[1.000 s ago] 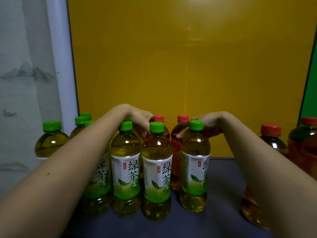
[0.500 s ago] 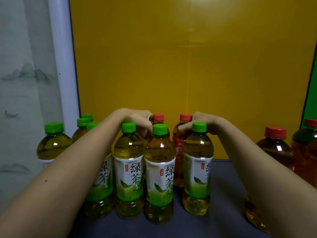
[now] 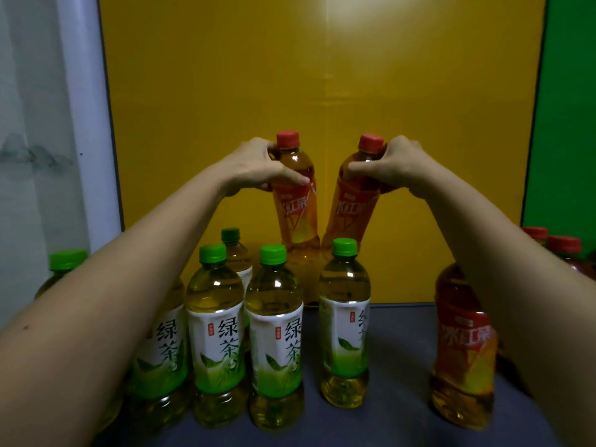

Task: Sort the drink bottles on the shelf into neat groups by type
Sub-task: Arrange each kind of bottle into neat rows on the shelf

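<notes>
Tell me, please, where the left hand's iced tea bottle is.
Head view, centre: the left hand holds the iced tea bottle above the green tea bottles, left of the right hand's twin bottle.

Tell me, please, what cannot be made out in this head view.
- Head view: bases of the left iced tea bottle and right iced tea bottle, partly hidden behind green tea bottles.
- Head view: leftmost green-capped bottle, body behind the left forearm.
- Head view: red-capped bottles, cut by the right edge.

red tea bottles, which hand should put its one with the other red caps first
Likely right: the right hand holds its bottle nearer the red-capped group on the right; the left hand is farther.
</notes>
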`<state>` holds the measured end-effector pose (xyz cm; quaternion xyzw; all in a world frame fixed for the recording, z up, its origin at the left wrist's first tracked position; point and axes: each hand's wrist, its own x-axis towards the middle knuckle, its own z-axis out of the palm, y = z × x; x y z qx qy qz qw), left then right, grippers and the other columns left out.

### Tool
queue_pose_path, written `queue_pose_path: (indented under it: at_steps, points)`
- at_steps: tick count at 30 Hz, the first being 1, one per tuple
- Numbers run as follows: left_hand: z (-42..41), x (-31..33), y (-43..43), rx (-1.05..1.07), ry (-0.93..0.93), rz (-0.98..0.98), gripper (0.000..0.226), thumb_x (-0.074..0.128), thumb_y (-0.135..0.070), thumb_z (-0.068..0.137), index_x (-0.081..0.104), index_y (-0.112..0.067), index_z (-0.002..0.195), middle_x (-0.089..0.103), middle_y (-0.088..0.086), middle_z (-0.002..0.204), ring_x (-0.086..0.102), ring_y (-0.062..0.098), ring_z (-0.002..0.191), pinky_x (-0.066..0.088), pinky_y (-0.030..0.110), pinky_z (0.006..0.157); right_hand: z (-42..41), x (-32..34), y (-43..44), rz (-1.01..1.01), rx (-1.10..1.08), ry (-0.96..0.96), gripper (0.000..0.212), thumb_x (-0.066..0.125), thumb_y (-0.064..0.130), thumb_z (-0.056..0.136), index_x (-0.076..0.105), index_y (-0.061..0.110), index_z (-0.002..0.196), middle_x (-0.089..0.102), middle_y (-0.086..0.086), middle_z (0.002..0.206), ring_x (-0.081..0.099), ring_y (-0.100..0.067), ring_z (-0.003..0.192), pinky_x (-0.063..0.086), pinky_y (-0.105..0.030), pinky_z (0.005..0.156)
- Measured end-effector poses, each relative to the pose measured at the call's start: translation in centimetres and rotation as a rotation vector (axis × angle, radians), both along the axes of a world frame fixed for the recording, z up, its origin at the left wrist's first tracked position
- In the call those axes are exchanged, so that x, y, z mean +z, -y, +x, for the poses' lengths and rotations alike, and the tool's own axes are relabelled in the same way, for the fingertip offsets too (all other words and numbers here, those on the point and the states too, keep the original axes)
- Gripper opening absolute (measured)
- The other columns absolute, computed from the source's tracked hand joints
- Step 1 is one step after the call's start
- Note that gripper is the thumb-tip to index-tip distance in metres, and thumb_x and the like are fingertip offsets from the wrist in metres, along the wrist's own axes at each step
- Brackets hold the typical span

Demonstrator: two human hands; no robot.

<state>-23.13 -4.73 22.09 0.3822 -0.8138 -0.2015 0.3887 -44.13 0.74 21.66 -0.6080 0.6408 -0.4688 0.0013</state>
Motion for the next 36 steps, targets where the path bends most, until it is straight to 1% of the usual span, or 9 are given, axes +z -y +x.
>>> queue_pose_path:
  at_steps: [3,9,14,20,24,27,31,33,36]
  points:
    - [-2.3,0.9,-1.1,-0.008,-0.068,-0.055,0.057,0.079,-0.028,0.066,0.058,-0.017,0.117,0.061,0.007,0.118,0.057,0.023,0.107,0.052,0.041,0.089,-2.1,1.1,-2.1,-0.059,-0.039,0.018,0.053,0.073,0.046,0.068,0.065,0.004,0.1,0.065,-0.016,0.106,0.063,-0.029,0.097,0.053,-0.048,0.088]
    - [-8.6,1.5,-3.6,-0.043,-0.105,-0.131,0.064,0.081,-0.033,0.064,0.058,-0.013,0.12,0.062,0.005,0.114,0.06,0.021,0.1,0.055,0.028,0.073,-7.1,1.9,-6.5,-0.105,-0.125,0.009,0.053,0.071,0.044,0.07,0.062,0.004,0.102,0.064,-0.015,0.108,0.061,-0.029,0.099,0.051,-0.048,0.09]
    - [-13.3,0.7,-5.4,-0.098,-0.039,-0.056,0.06,0.079,-0.034,0.066,0.059,-0.012,0.117,0.063,0.006,0.113,0.061,0.02,0.098,0.055,0.029,0.074,-11.1,0.9,-8.9,-0.061,-0.141,-0.034,0.047,0.07,0.04,0.072,0.061,0.004,0.102,0.063,-0.016,0.103,0.062,-0.029,0.095,0.053,-0.043,0.088]
    - [-17.6,-1.9,-6.5,-0.075,0.058,0.024,0.058,0.08,-0.036,0.065,0.059,-0.012,0.114,0.064,0.005,0.107,0.062,0.018,0.093,0.056,0.029,0.073,-14.9,-1.0,-9.8,0.069,-0.072,-0.033,0.045,0.07,0.035,0.074,0.062,0.003,0.104,0.063,-0.013,0.095,0.061,-0.02,0.078,0.051,-0.026,0.066]
    - [-18.4,-3.8,-6.1,-0.047,0.126,0.115,0.058,0.081,-0.039,0.062,0.062,-0.012,0.109,0.066,0.006,0.105,0.064,0.021,0.092,0.057,0.032,0.076,-16.3,-2.9,-8.9,0.177,-0.009,-0.054,0.042,0.071,0.036,0.073,0.064,0.004,0.1,0.065,-0.015,0.097,0.063,-0.026,0.086,0.053,-0.03,0.071]
    - [-18.8,-5.2,-5.9,-0.013,0.176,0.166,0.049,0.079,-0.037,0.066,0.062,-0.009,0.102,0.065,0.007,0.092,0.064,0.022,0.08,0.053,0.03,0.067,-16.4,-4.2,-8.2,0.241,0.036,-0.084,0.04,0.07,0.036,0.075,0.063,0.004,0.097,0.065,-0.013,0.093,0.063,-0.023,0.081,0.051,-0.027,0.067]
    - [-18.8,-7.1,-5.3,0.02,0.214,0.234,0.019,0.064,-0.025,0.081,0.058,-0.008,0.088,0.057,0.007,0.075,0.056,0.02,0.064,0.051,0.029,0.062,-15.9,-5.5,-7.4,0.313,0.058,-0.161,0.033,0.068,0.037,0.077,0.06,0.006,0.087,0.062,-0.007,0.08,0.058,-0.017,0.069,0.044,-0.022,0.057]
    - [-18.7,-8.0,-5.1,0.023,0.237,0.265,0.02,0.062,-0.026,0.083,0.057,-0.007,0.088,0.057,0.009,0.076,0.058,0.022,0.067,0.051,0.03,0.064,-15.7,-6.0,-7.0,0.339,0.047,-0.226,0.038,0.068,0.041,0.076,0.061,0.005,0.085,0.062,-0.008,0.08,0.059,-0.02,0.071,0.047,-0.029,0.061]
    - [-18.8,-8.9,-5.1,0.033,0.275,0.321,0.016,0.06,-0.022,0.086,0.054,-0.008,0.083,0.057,0.007,0.075,0.058,0.019,0.066,0.049,0.027,0.059,-15.3,-6.4,-6.4,0.38,-0.023,-0.353,0.045,0.067,0.051,0.072,0.061,0.009,0.086,0.064,-0.009,0.09,0.062,-0.026,0.086,0.05,-0.039,0.079]
